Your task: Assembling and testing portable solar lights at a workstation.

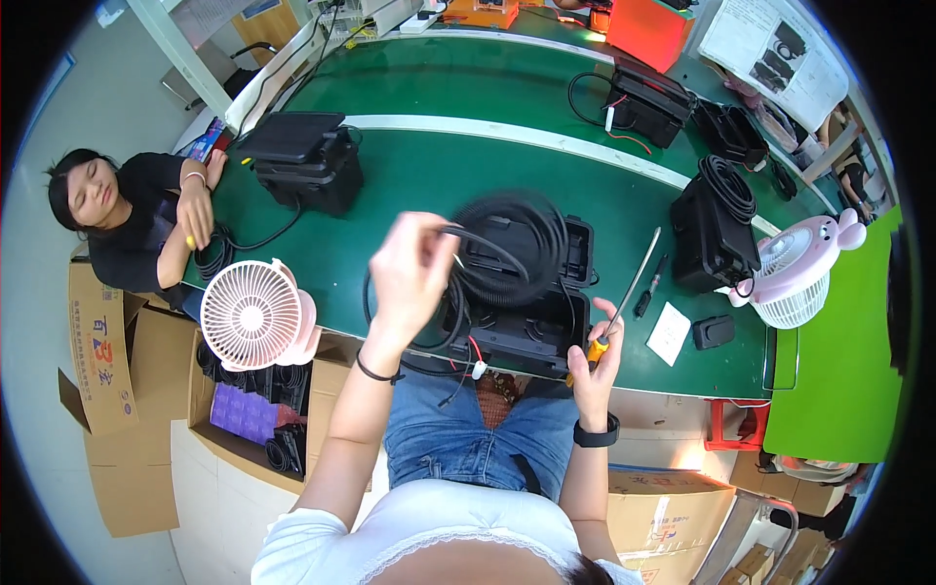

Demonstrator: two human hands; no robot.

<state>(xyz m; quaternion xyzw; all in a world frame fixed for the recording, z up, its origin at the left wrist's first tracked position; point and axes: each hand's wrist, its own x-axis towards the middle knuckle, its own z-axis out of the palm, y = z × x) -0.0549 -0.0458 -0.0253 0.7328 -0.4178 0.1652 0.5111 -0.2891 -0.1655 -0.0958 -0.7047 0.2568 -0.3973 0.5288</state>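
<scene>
My left hand (412, 265) is raised over the near edge of the green workbench (439, 185) and grips a coiled black cable (512, 249). The coil hangs above an open black plastic case (531, 327) that sits at the bench's front edge. Thin red and white wires (475, 363) dangle from the case toward my lap. My right hand (597, 353) is closed around the orange handle of a long screwdriver (629, 288), whose metal shaft points up and away to the right.
A white desk fan (253, 314) stands at the left front, a pink one (795, 268) at the right. More black cases (307, 161) (717, 229) (648, 102) with cables sit on the bench. Another person (146, 219) sits at the left. Cardboard boxes (102, 356) lie below.
</scene>
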